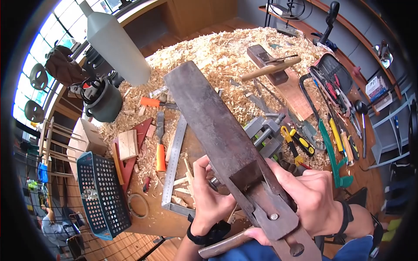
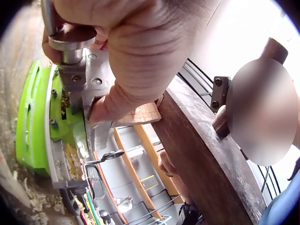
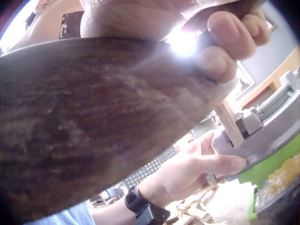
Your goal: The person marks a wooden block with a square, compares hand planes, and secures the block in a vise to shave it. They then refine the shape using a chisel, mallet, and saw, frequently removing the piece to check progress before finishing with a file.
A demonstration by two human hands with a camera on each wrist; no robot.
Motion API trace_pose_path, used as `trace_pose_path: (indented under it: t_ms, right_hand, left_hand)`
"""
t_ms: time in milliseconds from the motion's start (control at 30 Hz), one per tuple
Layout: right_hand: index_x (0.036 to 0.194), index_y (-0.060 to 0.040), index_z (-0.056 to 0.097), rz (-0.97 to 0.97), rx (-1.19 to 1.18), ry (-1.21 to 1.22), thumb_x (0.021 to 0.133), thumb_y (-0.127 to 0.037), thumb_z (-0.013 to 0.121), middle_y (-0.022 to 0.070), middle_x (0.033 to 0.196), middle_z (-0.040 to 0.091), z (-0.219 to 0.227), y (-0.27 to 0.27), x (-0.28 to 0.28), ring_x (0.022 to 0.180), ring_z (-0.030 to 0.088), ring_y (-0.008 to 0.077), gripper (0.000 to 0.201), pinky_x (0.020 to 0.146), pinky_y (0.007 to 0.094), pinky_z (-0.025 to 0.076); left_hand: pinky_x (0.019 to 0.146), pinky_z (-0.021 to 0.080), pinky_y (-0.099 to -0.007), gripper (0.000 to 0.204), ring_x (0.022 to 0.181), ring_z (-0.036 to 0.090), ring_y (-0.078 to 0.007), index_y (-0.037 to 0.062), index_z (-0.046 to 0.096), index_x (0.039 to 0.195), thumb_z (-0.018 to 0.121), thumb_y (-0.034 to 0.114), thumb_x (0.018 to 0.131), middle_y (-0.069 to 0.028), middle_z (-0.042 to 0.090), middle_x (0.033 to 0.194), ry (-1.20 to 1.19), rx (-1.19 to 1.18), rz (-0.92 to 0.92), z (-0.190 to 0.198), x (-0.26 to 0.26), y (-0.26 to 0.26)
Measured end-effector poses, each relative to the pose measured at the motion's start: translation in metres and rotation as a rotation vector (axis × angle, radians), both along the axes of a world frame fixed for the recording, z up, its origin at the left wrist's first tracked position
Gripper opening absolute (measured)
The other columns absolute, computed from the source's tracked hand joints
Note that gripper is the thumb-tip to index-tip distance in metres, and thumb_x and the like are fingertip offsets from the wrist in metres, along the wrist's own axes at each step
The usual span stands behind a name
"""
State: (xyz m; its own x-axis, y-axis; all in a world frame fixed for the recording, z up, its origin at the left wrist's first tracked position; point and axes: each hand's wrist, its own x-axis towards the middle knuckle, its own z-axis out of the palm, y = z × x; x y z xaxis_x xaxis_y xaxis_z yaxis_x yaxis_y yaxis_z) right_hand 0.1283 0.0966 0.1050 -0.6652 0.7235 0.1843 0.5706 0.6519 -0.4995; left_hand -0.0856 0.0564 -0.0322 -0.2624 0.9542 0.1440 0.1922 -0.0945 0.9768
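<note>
A long dark wooden hand plane (image 1: 202, 115) slants across the middle of the head view. My right hand (image 1: 313, 195) grips it near the blade end, with fingers curled over its side and the thumb by the cross handle (image 1: 226, 244). Behind the plane, my left hand (image 1: 209, 195) is on a grey and green bench vise (image 1: 263, 135). The left wrist view shows its thumb against the vise's metal jaw and its fingers around the round metal screw end (image 2: 71, 42). A small wood piece (image 3: 229, 124) stands in the vise; the plane partly hides the vise in the head view.
Wood shavings (image 1: 200, 48) heap over the back of the table. A white bottle (image 1: 115, 43), perforated basket (image 1: 104, 195), metal square (image 1: 174, 161) and orange-handled chisel (image 1: 160, 156) lie left. A second plane (image 1: 267, 65), yellow-black pliers (image 1: 300, 143) and green-handled saw (image 1: 328, 152) lie right.
</note>
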Motion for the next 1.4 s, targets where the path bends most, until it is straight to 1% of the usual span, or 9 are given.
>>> trace_pose_path:
  t_ms: [100, 167, 367, 600, 833, 933, 1033, 1300, 1400]
  right_hand:
    - [0.142, 0.0151, 0.061, 0.011, -0.015, 0.01, 0.065, -0.065, 0.097, 0.0073, 0.083, 0.079, 0.001, 0.003, -0.001, 0.053, 0.068, 0.0175, 0.117, 0.051, 0.03, 0.05]
    - [0.141, 0.0156, 0.061, 0.015, -0.017, -0.005, 0.065, -0.065, 0.097, 0.007, 0.083, 0.079, 0.003, 0.004, -0.001, 0.053, 0.068, 0.0173, 0.116, 0.051, 0.0297, 0.049]
    - [0.14, 0.0167, 0.062, 0.033, -0.005, 0.029, 0.065, -0.064, 0.097, 0.0067, 0.084, 0.079, -0.002, 0.007, 0.001, 0.053, 0.069, 0.017, 0.115, 0.05, 0.0292, 0.049]
    - [0.141, 0.0177, 0.061, 0.028, -0.067, 0.006, 0.065, -0.063, 0.098, 0.0067, 0.082, 0.079, 0.002, 0.004, 0.006, 0.056, 0.072, 0.0174, 0.117, 0.054, 0.0289, 0.054]
    - [0.139, 0.0162, 0.063, 0.059, -0.003, 0.033, 0.068, -0.066, 0.095, -0.0011, 0.068, 0.071, -0.004, 0.01, 0.008, 0.05, 0.067, 0.0129, 0.113, 0.047, 0.0286, 0.045]
    - [0.138, 0.0143, 0.065, 0.074, 0.027, 0.04, 0.068, -0.066, 0.094, -0.0019, 0.066, 0.07, -0.005, 0.013, 0.008, 0.05, 0.067, 0.0132, 0.111, 0.046, 0.0289, 0.042]
    - [0.137, 0.0134, 0.066, 0.098, 0.058, 0.025, 0.067, -0.065, 0.095, -0.0006, 0.066, 0.071, -0.007, 0.018, 0.01, 0.05, 0.066, 0.0153, 0.109, 0.047, 0.0298, 0.042]
    - [0.137, 0.0125, 0.066, 0.214, 0.065, 0.066, 0.064, -0.065, 0.096, 0.0014, 0.065, 0.069, -0.004, 0.034, 0.012, 0.048, 0.064, 0.018, 0.111, 0.047, 0.032, 0.042]
    - [0.138, 0.0119, 0.066, 0.094, 0.072, 0.107, 0.063, -0.066, 0.096, 0.0016, 0.065, 0.069, -0.009, 0.026, 0.0, 0.048, 0.064, 0.0179, 0.112, 0.047, 0.0322, 0.043]
  left_hand:
    - [0.103, 0.053, -0.0368, 0.086, 0.118, 0.066, -0.0217, -0.0003, 0.051, 0.137, 0.101, 0.013, 0.068, -0.0105, 0.064, 0.125, -0.136, -0.003, 0.002, 0.005, 0.002, 0.001]
    - [0.104, 0.051, -0.037, 0.084, 0.115, 0.065, -0.0217, -0.0004, 0.053, 0.135, 0.101, 0.015, 0.067, -0.0095, 0.064, 0.122, 0.026, 0.007, 0.015, 0.004, 0.0, 0.0]
    - [0.104, 0.05, -0.0374, 0.084, 0.115, 0.064, -0.0209, -0.0002, 0.054, 0.135, 0.102, 0.016, 0.067, -0.009, 0.063, 0.123, -0.043, 0.028, 0.018, 0.002, 0.001, 0.0]
    - [0.104, 0.05, -0.0366, 0.081, 0.115, 0.065, -0.0203, -0.0001, 0.054, 0.136, 0.1, 0.013, 0.071, -0.0094, 0.064, 0.123, -0.042, 0.03, 0.0, 0.001, -0.001, 0.0]
    - [0.102, 0.053, -0.0368, 0.083, 0.114, 0.067, -0.0216, -0.0006, 0.051, 0.14, 0.098, 0.011, 0.073, -0.0122, 0.066, 0.126, -0.153, 0.017, 0.012, -0.001, 0.004, 0.0]
    - [0.102, 0.054, -0.0375, 0.084, 0.115, 0.069, -0.0229, -0.001, 0.049, 0.141, 0.099, 0.012, 0.075, -0.0132, 0.066, 0.127, -0.015, 0.026, -0.02, -0.003, -0.001, -0.001]
    - [0.102, 0.055, -0.0392, 0.085, 0.116, 0.069, -0.0246, -0.0012, 0.048, 0.143, 0.099, 0.013, 0.076, -0.0143, 0.066, 0.129, -0.087, 0.014, -0.041, -0.002, 0.0, -0.002]
    - [0.1, 0.055, -0.0403, 0.086, 0.114, 0.069, -0.025, -0.0017, 0.049, 0.142, 0.099, 0.012, 0.074, -0.0144, 0.066, 0.128, 0.142, 0.014, -0.049, -0.007, -0.007, -0.006]
    - [0.101, 0.054, -0.0406, 0.085, 0.115, 0.067, -0.0245, -0.001, 0.05, 0.14, 0.1, 0.013, 0.073, -0.0129, 0.065, 0.127, 0.043, -0.068, -0.051, -0.008, -0.005, -0.008]
